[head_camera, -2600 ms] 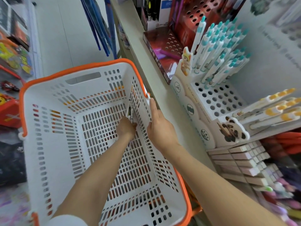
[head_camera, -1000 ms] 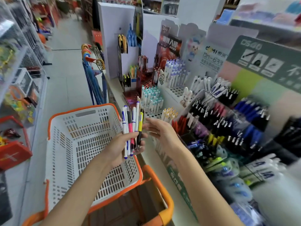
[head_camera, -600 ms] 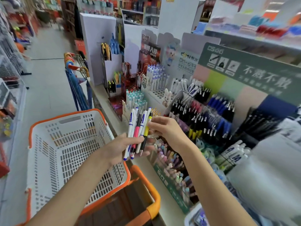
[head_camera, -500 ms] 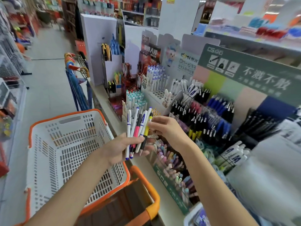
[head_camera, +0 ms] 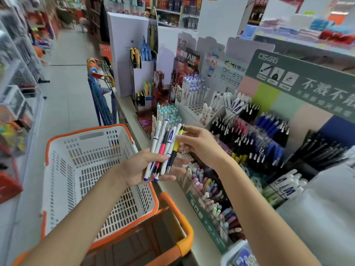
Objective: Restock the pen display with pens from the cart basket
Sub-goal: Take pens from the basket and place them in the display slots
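Over the front edge of the shelf (head_camera: 132, 120) the left hand (head_camera: 138, 169) grips a fan of pens (head_camera: 163, 148) and the right hand (head_camera: 201, 144) pinches the top of the yellow pen (head_camera: 176, 145); next, I think, it needs its matching slot in the pen display (head_camera: 249, 139).

Pale tiled floor (head_camera: 69, 89) runs down an aisle between wire racks (head_camera: 17, 70) and stocked shelves (head_camera: 171, 14).

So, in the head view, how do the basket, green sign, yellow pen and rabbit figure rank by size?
Basket
Green sign
Then yellow pen and rabbit figure, too close to rank: the pen is nearer.
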The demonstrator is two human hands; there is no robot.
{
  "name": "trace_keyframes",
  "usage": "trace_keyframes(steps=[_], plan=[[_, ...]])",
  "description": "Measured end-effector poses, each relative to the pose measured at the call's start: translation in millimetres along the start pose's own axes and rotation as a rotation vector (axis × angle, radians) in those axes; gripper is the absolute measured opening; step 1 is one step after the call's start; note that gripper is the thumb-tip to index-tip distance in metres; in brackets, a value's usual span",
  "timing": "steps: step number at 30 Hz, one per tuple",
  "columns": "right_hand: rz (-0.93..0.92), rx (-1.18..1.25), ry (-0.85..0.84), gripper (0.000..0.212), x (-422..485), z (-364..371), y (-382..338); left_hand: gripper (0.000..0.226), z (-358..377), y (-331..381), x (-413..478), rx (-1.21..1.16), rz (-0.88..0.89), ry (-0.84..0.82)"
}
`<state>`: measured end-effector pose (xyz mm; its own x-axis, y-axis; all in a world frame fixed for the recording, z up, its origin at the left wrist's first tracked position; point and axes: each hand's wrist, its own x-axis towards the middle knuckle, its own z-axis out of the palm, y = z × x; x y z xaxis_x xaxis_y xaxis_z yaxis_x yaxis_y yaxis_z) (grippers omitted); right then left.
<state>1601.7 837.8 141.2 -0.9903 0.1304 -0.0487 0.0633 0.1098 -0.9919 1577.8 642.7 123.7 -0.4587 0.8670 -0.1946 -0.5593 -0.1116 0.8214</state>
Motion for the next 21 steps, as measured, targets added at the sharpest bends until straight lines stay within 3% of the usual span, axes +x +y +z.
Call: trace_keyframes(steps=[4,11,15,21], plan=[[0.023,0.069,-0.002,0.062,5.2,-0.8,-3.0,0.048,-3.6,2.3,-0.5,0.005,0.011,0.008],[-0.009,0.155,0.083,0.033,8.2,-7.7,-12.2,0.048,-10.8,-0.5,-1.6,-0.054,0.021,0.023],[-0.033,0.075,0.071,0.036,8.8,-9.1,-14.2,0.048,-17.5,-3.4,2.2,-0.012,0.042,0.086],[0.031,0.048,-0.035,0.044,9.2,-11.9,-25.8,0.053,-24.4,-4.7,6.9,0.031,0.016,0.044]])
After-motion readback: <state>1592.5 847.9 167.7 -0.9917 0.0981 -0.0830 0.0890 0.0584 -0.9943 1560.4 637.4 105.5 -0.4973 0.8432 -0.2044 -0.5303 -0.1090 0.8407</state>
